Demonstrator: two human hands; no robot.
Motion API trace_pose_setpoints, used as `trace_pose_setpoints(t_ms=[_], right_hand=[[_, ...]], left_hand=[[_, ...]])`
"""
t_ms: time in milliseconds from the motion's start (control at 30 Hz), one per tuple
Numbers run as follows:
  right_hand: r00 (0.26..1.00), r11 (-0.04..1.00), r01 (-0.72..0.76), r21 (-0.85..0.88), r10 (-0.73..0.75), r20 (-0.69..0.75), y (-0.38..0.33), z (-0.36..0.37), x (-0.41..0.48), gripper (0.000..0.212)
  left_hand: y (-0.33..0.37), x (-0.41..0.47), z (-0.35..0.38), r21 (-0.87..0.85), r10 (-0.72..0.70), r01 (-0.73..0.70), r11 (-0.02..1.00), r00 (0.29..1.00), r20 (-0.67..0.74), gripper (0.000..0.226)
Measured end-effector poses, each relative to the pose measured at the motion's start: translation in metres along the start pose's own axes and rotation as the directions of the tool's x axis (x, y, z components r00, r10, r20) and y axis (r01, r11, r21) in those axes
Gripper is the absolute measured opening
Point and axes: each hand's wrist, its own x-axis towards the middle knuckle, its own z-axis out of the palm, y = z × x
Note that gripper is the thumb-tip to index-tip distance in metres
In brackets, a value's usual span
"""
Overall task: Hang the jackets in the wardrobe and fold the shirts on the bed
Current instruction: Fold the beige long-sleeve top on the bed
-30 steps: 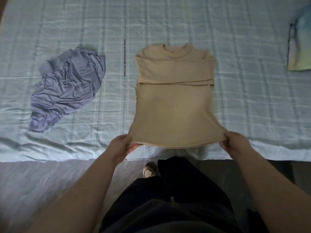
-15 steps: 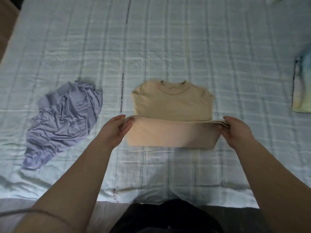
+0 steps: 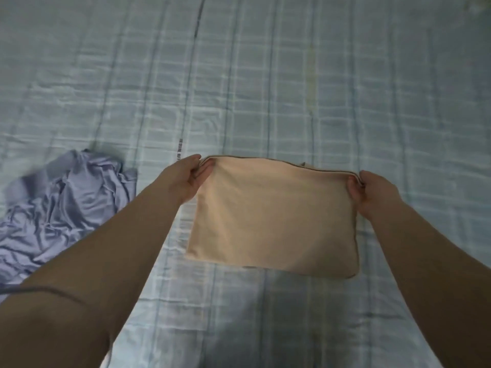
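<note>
A folded beige fabric shirt [image 3: 273, 216], on the pale blue checked bedsheet [image 3: 292, 75], is pinched at its far corners by the left hand [image 3: 186, 179] and right hand [image 3: 372, 192]. Sheet extends beyond. A crumpled lavender garment [image 3: 61, 208] is cropped at left.

The bed [image 3: 265, 88] offers a wide band of open sheet on the far side of the folded beige shirt [image 3: 273, 216], running the full width of the view. The shirt lies in the middle, and the left hand [image 3: 186, 179] and right hand [image 3: 374, 192] pinch its far corners, so both forearms slant in and fence the near stretch of sheet between them. To the left, a crumpled purple garment [image 3: 61, 208] takes up the sheet near the edge of view; the gap between it and the shirt is crossed by the left forearm. A thin cord [image 3: 39, 289] lies across that forearm. Open sheet lies right of the right hand.
</note>
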Motion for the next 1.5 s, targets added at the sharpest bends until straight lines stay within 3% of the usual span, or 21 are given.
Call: trace_pose_setpoints(t_ms=[133, 167, 233, 300, 333, 400, 467, 533, 600, 633, 700, 800, 1067, 1367, 1500], right_hand=[[0.995, 0.994, -0.100, 0.040, 0.099, 0.009, -0.004, 0.021, 0.029, 0.051], [0.988, 0.972, -0.153, 0.180, 0.153, 0.011, -0.004, 0.028, 0.037, 0.047], [0.962, 0.814, -0.271, 0.513, 0.253, 0.106, -0.006, 0.041, 0.043, 0.032], [0.949, 0.616, -0.272, 0.739, 0.301, 0.098, -0.005, 0.051, 0.045, 0.038], [0.951, 0.586, -0.237, 0.774, 0.302, 0.063, -0.003, 0.056, 0.043, 0.043], [0.976, 0.717, -0.102, 0.690, 0.206, -0.071, -0.001, 0.062, 0.026, 0.039], [0.975, 0.919, 0.048, 0.392, 0.042, -0.218, 0.005, 0.061, -0.002, 0.034], [0.961, 0.972, 0.209, 0.106, -0.184, -0.208, 0.020, 0.059, -0.032, 0.036], [0.893, 0.897, 0.423, -0.126, -0.436, -0.113, 0.043, 0.059, -0.057, 0.043], [0.841, 0.822, 0.514, -0.243, -0.539, -0.046, 0.054, 0.060, -0.066, 0.047], [0.793, 0.705, 0.572, -0.419, -0.607, 0.061, 0.077, 0.064, -0.077, 0.053], [0.806, 0.653, 0.542, -0.529, -0.582, 0.106, 0.099, 0.070, -0.086, 0.056], [0.834, 0.613, 0.486, -0.622, -0.538, 0.122, 0.133, 0.087, -0.077, 0.066], [0.854, 0.676, 0.473, -0.565, -0.509, 0.106, 0.140, 0.089, -0.073, 0.068], [0.854, 0.776, 0.504, -0.380, -0.512, 0.087, 0.131, 0.074, -0.080, 0.062]], left_hand=[[-0.012, 0.045, 0.011, 0.033, -0.059, 0.060, 0.998, 0.998, -0.007, 0.006], [-0.015, 0.052, 0.014, 0.038, -0.065, 0.065, 0.997, 0.998, -0.007, 0.010], [-0.023, 0.057, 0.017, 0.023, -0.043, 0.043, 0.999, 0.999, -0.010, 0.011], [-0.031, 0.058, 0.015, 0.036, 0.034, -0.035, 0.999, 0.999, 0.018, 0.003], [-0.036, 0.056, 0.013, 0.094, 0.086, -0.090, 0.992, 0.995, 0.043, 0.013], [-0.051, 0.048, 0.007, 0.362, 0.244, -0.241, 0.901, 0.969, 0.036, 0.035], [-0.068, 0.031, -0.002, 0.670, 0.447, -0.393, 0.630, 0.889, 0.101, 0.039], [-0.088, 0.014, -0.021, 0.812, 0.494, -0.531, 0.242, 0.788, 0.368, 0.046], [-0.110, 0.009, -0.048, 0.730, 0.370, -0.644, -0.227, 0.637, 0.677, 0.049], [-0.119, 0.007, -0.060, 0.642, 0.291, -0.654, -0.400, 0.574, 0.766, 0.050], [-0.135, 0.002, -0.079, 0.585, 0.211, -0.612, -0.532, 0.573, 0.792, 0.051], [-0.144, -0.006, -0.090, 0.598, 0.207, -0.530, -0.601, 0.620, 0.757, 0.056], [-0.156, 0.016, -0.110, 0.532, 0.211, -0.448, -0.718, 0.589, 0.780, 0.059], [-0.157, 0.020, -0.108, 0.560, 0.208, -0.430, -0.708, 0.630, 0.748, 0.061], [-0.149, 0.000, -0.096, 0.596, 0.217, -0.464, -0.655, 0.640, 0.737, 0.058]])
